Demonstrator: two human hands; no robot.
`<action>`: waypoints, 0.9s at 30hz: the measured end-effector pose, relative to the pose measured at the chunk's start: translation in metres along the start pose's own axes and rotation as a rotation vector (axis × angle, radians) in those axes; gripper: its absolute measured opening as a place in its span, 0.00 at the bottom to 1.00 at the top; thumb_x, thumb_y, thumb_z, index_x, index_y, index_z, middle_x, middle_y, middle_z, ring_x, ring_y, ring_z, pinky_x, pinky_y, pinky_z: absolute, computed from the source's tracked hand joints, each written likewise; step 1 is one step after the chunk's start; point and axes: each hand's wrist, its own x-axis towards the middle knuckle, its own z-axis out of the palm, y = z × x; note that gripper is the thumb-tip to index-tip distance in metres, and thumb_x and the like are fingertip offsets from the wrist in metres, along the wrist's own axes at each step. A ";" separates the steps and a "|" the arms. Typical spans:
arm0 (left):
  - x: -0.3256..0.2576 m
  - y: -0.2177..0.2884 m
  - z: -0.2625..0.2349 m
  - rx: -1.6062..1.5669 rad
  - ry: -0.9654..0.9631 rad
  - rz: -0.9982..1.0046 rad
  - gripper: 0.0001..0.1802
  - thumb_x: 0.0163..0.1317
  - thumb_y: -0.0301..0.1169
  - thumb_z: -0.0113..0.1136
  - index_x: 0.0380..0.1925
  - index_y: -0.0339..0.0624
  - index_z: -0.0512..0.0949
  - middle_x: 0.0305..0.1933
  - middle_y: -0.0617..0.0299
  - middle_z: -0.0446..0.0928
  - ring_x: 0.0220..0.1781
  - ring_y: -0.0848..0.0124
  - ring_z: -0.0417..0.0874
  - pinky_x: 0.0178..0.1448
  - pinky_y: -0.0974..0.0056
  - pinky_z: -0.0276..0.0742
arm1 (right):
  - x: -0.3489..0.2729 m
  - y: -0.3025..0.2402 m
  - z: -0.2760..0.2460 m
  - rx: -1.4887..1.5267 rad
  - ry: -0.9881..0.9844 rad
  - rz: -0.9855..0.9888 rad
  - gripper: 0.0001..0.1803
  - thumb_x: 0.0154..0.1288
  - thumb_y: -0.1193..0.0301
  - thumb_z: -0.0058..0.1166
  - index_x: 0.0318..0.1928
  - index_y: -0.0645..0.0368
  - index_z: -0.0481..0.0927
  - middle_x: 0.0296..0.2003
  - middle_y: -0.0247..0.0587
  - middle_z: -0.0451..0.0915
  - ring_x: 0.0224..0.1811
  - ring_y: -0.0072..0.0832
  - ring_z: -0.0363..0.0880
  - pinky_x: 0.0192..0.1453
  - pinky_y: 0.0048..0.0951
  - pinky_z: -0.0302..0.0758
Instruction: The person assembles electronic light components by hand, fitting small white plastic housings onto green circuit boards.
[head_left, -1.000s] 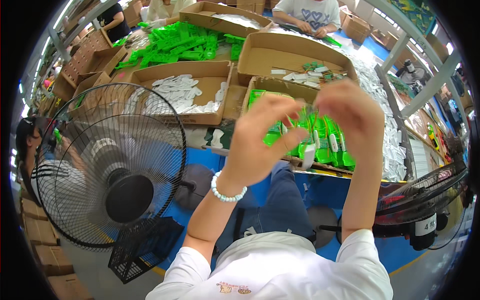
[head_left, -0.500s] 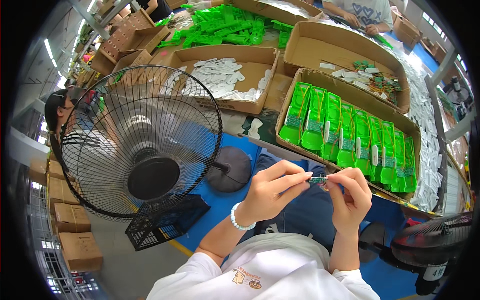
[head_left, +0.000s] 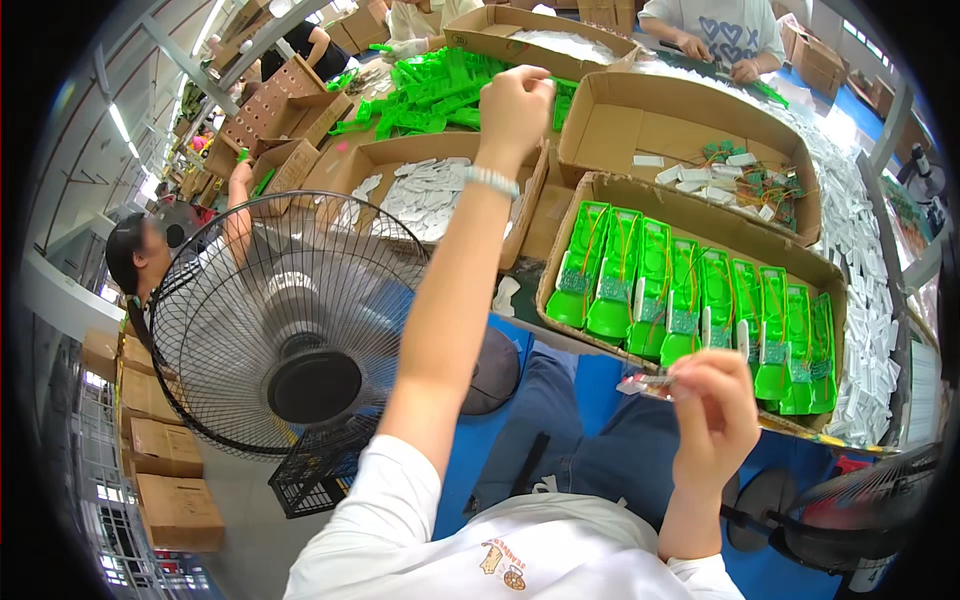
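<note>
A small clear-and-white part with a thin metal pin is pinched between the thumb and fingertips of the right hand, low in the view, just in front of the near rim of a cardboard box. The part juts out to the left of the fingers; its finer detail is too small to be made out. The right hand is closed narrowly around it, fingers curled inward.

The left hand is stretched far forward over a second cardboard box of flat white pieces, beside a heap of bright green plastic parts. It is seen from the back with the fingers curled; whether anything is held cannot be told. A beaded white bracelet is worn at its wrist.

The near box is filled with a neat row of glossy green plastic parts, stood on edge side by side. A round black wire-grille fan is placed at the left. Blue trousers are seen below.
</note>
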 end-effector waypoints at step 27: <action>0.137 -0.102 0.015 -0.097 -0.043 0.190 0.18 0.68 0.39 0.53 0.51 0.40 0.77 0.49 0.50 0.79 0.48 0.56 0.81 0.55 0.56 0.77 | -0.021 0.003 -0.027 0.100 -0.202 0.185 0.11 0.53 0.87 0.61 0.39 0.67 0.81 0.39 0.48 0.78 0.33 0.31 0.79 0.38 0.26 0.76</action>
